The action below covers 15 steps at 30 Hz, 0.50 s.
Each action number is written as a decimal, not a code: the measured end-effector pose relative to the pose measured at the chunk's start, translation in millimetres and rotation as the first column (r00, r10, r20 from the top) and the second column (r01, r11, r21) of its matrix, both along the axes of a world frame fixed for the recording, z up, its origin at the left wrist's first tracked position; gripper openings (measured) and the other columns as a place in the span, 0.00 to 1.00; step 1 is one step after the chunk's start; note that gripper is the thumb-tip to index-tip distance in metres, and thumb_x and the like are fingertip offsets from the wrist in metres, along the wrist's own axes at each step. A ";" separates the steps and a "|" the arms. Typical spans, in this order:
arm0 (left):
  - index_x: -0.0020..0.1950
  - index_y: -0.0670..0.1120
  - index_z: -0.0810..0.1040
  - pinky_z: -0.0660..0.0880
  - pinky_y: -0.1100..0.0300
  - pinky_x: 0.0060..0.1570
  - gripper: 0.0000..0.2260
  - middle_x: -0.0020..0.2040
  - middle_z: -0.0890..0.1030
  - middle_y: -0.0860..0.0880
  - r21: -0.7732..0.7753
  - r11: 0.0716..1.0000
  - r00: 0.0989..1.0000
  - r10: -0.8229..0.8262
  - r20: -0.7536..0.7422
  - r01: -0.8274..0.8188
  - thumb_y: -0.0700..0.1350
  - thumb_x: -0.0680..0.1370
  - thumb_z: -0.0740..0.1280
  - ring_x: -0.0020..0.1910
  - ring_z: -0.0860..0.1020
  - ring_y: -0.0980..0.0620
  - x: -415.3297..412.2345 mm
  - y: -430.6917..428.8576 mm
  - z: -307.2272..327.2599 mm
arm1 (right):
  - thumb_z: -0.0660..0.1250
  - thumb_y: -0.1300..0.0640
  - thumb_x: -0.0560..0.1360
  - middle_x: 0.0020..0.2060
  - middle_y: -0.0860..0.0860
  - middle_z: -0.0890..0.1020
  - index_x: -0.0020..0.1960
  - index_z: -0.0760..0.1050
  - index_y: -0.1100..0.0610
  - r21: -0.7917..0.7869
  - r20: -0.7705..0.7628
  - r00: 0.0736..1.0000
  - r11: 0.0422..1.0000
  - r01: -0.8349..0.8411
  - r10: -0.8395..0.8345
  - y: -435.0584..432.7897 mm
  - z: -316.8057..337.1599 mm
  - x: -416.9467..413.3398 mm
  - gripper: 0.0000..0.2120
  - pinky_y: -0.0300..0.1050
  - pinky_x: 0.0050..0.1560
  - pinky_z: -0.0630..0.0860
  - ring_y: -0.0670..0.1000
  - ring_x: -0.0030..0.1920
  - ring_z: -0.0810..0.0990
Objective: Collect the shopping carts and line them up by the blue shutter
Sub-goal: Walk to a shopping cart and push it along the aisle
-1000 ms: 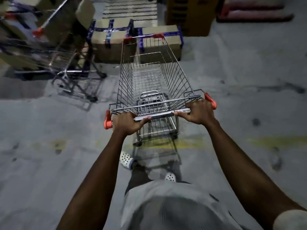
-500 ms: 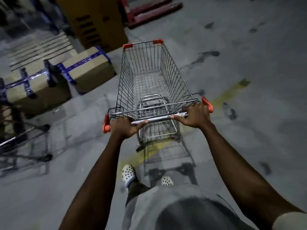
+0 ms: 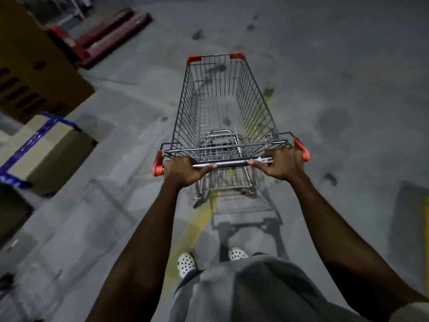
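An empty wire shopping cart [image 3: 251, 94] with red corner caps stands straight ahead of me on the grey concrete floor. My left hand [image 3: 183, 169] grips the left end of its chrome handle bar [image 3: 229, 162]. My right hand [image 3: 284, 162] grips the right end of the same bar, beside the red end cap. The cart's basket points away from me. No blue shutter is in view.
Cardboard boxes with blue tape [image 3: 44, 149] lie on the floor at the left. A large yellow-brown box [image 3: 34, 66] stands behind them. A red pallet jack [image 3: 102, 38] lies at the upper left. A worn yellow line [image 3: 197, 224] runs under the cart.
The cart and I have swung to the right: the taped boxes and the other cart slid off to the left, and bare floor now lies ahead. Both hands kept their grip.
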<state>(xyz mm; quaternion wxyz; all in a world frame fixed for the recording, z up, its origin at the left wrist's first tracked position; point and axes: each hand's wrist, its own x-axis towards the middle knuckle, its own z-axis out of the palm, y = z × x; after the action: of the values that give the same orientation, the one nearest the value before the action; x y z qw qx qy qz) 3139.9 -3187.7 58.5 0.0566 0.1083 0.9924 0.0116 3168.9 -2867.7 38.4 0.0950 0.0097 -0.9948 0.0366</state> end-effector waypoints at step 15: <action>0.30 0.46 0.77 0.66 0.60 0.38 0.39 0.26 0.73 0.54 0.033 0.909 0.909 -0.416 -0.022 0.416 0.81 0.70 0.55 0.30 0.73 0.51 -84.2 -0.4 2.3 | 0.47 0.14 0.69 0.27 0.49 0.79 0.39 0.84 0.50 0.053 0.015 0.905 0.904 0.424 -0.425 -43.1 -2.6 45.2 0.44 0.42 0.39 0.72 0.53 0.33 0.80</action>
<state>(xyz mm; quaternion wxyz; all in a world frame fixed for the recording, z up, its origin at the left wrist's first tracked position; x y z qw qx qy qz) 3055.7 -3188.0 60.7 0.0487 0.3183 0.9466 0.0168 3214.1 -2910.7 35.7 0.0876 -0.2051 -0.9748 -0.0088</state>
